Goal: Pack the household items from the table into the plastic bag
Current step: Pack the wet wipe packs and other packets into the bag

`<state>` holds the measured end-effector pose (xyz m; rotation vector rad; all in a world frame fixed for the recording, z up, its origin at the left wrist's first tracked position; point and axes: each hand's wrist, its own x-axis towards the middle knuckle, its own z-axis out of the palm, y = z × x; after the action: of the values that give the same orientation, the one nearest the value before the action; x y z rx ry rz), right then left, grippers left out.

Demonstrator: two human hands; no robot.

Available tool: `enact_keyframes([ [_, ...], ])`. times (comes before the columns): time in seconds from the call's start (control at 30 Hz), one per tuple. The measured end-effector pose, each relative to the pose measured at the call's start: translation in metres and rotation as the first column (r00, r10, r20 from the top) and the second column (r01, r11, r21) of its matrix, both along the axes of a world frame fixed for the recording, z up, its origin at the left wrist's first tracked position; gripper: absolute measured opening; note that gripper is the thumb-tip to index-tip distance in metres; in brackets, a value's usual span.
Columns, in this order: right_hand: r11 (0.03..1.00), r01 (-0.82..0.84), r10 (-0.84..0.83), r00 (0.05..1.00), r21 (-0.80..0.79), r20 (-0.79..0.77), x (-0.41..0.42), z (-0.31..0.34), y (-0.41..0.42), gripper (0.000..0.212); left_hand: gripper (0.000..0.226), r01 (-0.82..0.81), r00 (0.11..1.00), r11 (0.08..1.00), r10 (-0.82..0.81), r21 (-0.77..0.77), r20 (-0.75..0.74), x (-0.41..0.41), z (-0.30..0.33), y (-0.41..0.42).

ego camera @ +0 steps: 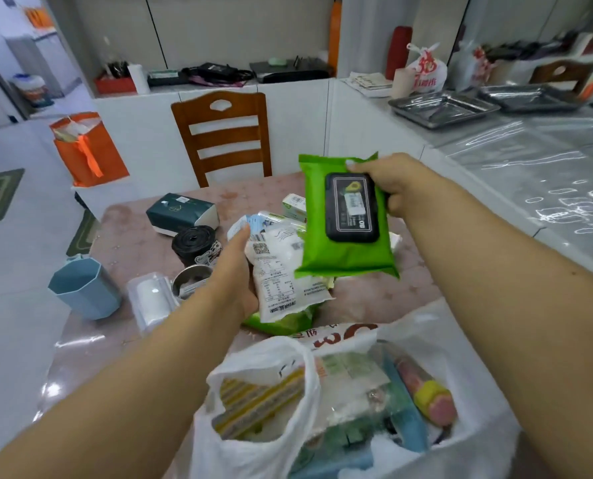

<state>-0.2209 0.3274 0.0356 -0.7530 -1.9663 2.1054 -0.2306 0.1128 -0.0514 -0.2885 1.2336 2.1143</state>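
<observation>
The green wet-wipe pack [348, 250] is held up in the air above the table [129, 236], its long axis running roughly away from the camera with a slight tilt, the far short edge highest and the near edge drooping down toward the pile of goods; its black flip lid [352, 206] faces the camera. The right hand [397, 188] grips it at the far right corner: the thumb lies across the top edge just above the lid, and the other fingers curl behind the right side, so most of the pack hangs free to the left of and below the hand. Under the pack, the left hand [234, 271] is closed on a white printed packet [281, 274], thumb along its left edge, fingers hidden beneath; that packet lies over another green pack on the table. Nearest the camera the white plastic bag [264, 433] stands open and already holds several items, among them a striped yellow pack and a pink-and-yellow tube. Farther left on the table are a black roll of bags [193, 242], a dark green tissue box [181, 212], a small metal cup [191, 280], a clear-wrapped white roll [151, 299] and a blue plastic mug [84, 286]. A wooden chair [224, 133] stands behind the table.
</observation>
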Motion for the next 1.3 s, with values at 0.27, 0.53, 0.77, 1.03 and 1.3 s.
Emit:
enact_keyframes([
  [0.27, 0.96, -0.264, 0.267, 0.964, -0.092, 0.015, 0.033, -0.001, -0.061, 0.043, 0.024, 0.105, 0.966, 0.994, -0.104, -0.01, -0.236, 0.028, 0.062, 0.008],
  [0.53, 0.853, -0.382, 0.323, 0.921, -0.355, -0.217, 0.092, 0.006, -0.057, 0.027, 0.032, 0.186, 0.925, 0.947, -0.259, -0.262, -0.28, 0.056, 0.111, 0.018],
  [0.77, 0.849, -0.31, 0.228, 0.946, -0.428, -0.233, 0.114, -0.006, -0.042, 0.017, 0.062, 0.278, 0.884, 0.82, -0.422, -0.5, -0.201, 0.083, 0.123, 0.016],
  [1.03, 0.858, -0.232, 0.16, 0.969, -0.458, -0.19, 0.142, -0.01, -0.022, 0.018, 0.053, -0.118, 0.709, 0.442, -0.589, -0.889, -0.387, 0.133, 0.162, -0.005],
  [1.3, 0.825, -0.34, 0.286, 0.94, -0.452, -0.186, 0.186, -0.009, -0.021, 0.018, 0.054, -0.37, 0.512, -0.202, -0.859, -0.907, -0.018, 0.195, 0.167, -0.022],
])
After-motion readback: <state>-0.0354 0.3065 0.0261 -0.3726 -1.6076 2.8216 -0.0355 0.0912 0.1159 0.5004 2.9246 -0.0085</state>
